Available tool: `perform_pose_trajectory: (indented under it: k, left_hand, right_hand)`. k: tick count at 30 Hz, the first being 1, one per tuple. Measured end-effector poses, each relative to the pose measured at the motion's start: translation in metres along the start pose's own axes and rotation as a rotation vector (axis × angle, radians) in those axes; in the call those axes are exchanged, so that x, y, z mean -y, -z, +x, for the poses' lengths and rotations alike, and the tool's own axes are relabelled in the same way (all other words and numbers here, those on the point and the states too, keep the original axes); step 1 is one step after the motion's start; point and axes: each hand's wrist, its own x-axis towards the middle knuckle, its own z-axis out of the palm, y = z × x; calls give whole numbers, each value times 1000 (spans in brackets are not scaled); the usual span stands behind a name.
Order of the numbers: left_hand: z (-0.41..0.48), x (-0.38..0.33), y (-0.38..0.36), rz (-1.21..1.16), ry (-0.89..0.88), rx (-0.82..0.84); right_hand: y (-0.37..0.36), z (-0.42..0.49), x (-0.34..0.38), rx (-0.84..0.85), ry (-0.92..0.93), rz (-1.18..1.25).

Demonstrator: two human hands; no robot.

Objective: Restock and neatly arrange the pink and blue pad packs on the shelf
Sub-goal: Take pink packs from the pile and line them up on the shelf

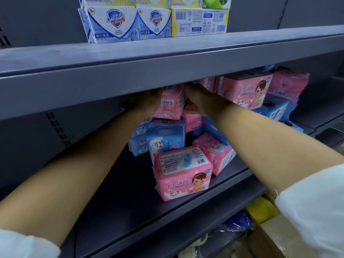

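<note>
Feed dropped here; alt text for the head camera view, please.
The left hand and right hand grip a pink pad pack between them, close under the upper shelf, above a jumbled pile of pink and blue packs on the grey shelf. Other stacked packs stand to the right; soap boxes sit on the upper shelf.

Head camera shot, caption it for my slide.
The left hand and right hand hold a pink pad pack above jumbled pink and blue packs on a grey shelf.

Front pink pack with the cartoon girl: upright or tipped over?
Upright. The front pink pack sits flat on the shelf, with the girl and lettering the right way up, facing outward.
</note>
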Motion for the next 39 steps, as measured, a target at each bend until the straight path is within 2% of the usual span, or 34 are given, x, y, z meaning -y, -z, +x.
perform_pose_trajectory:
  k: [5, 11, 19, 28, 33, 39]
  left_hand:
    - [3, 2, 1, -191, 76, 59]
    - [-6, 6, 4, -245, 124, 43]
    - [-31, 0, 16, -351, 73, -13]
    - [-74, -3, 31, -332, 35, -104]
    - [-99, 6, 41, -300, 50, -156]
    - [-129, 17, 70, -366, 80, -111]
  right_hand:
    - [0, 2, -1, -10, 23, 24]
    - [-2, -1, -2, 30, 54, 64]
    - [-9, -12, -2, 64, 73, 101]
    - [-11, -42, -9, 128, 133, 148]
    - [-22, -67, -11, 223, 106, 183]
    - [-46, -92, -18, 364, 77, 250]
